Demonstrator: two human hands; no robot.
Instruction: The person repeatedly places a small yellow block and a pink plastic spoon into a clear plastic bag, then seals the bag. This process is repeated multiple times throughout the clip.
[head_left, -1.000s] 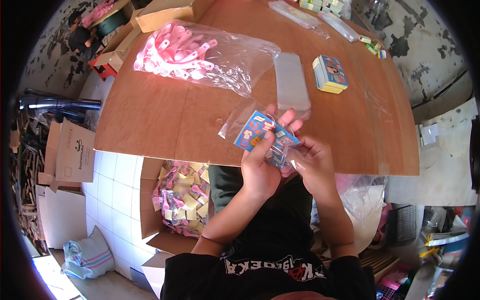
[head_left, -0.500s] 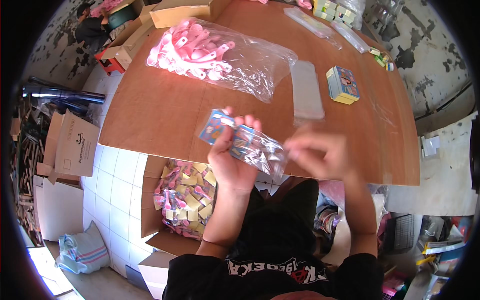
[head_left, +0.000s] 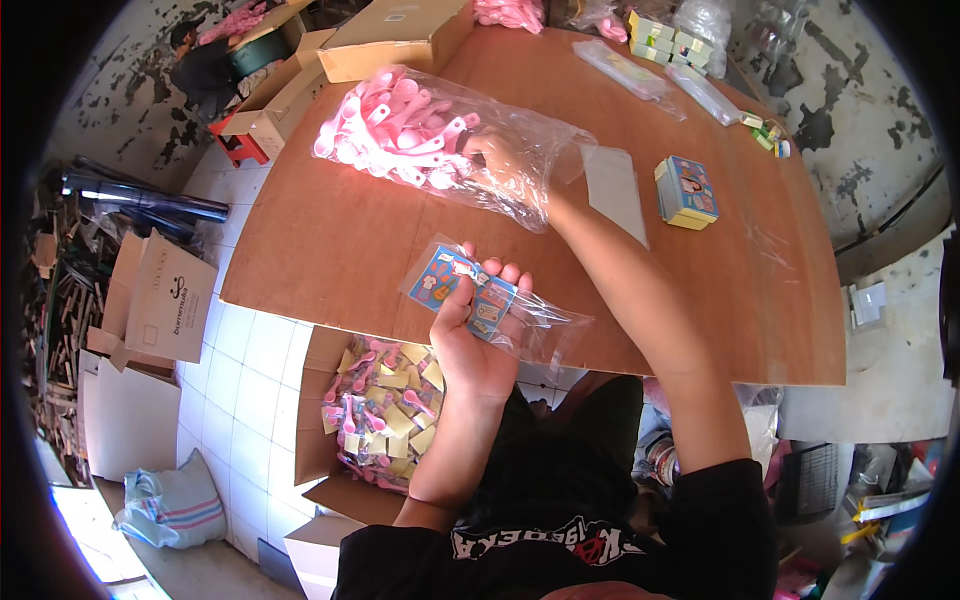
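Observation:
My left hand (head_left: 478, 345) is closed around a clear plastic sleeve with a blue printed card (head_left: 450, 280) in it, thumb across the card. The sleeve's loose end sticks out to the right, above the table's near edge. My right hand (head_left: 497, 165) reaches into a large clear bag (head_left: 540, 140) through its right side. Its fingertips are next to the handles of the pink spoons (head_left: 400, 120) heaped at the bag's left end. Bag film and spoons partly cover those fingers, so their grip is unclear.
On the brown table (head_left: 320, 240) lie a stack of flat clear sleeves (head_left: 615, 190) and a stack of blue cards (head_left: 687, 190). Below the near edge, an open carton (head_left: 322, 400) holds many packed pink spoons with cards. Another person (head_left: 200, 75) sits at the far left.
My right hand has moved from beside the sleeve's open end, forward and left into the bag of spoons. My left hand keeps the sleeved card in nearly the same place. The view has shifted slightly.

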